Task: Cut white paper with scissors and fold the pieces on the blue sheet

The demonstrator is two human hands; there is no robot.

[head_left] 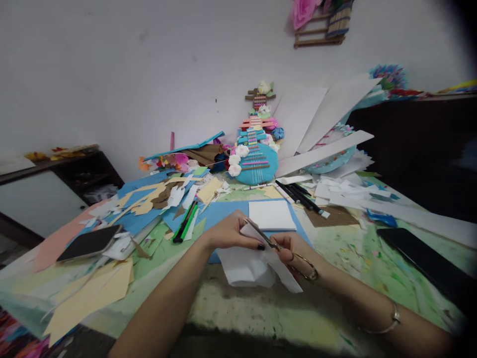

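In the head view, my left hand (238, 232) pinches a sheet of white paper (242, 268) between thumb and fingers. My right hand (292, 248) is closed round the handles of a pair of scissors (274, 242), whose blades point up and left beside my left fingers. The blades lie across the paper, and a flap of it hangs down below my right hand. How far the blades are apart I cannot make out. Just beyond both hands, a stack of square white paper (271, 215) rests on a blue sheet (223, 211).
Paper scraps (160, 196) and a phone (89, 243) lie to the left, near green and black markers (186, 222). Black pens (300, 195), a blue tool (381, 218) and a dark phone (425, 263) lie right. A blue guitar-shaped craft (263, 164) leans against the wall.
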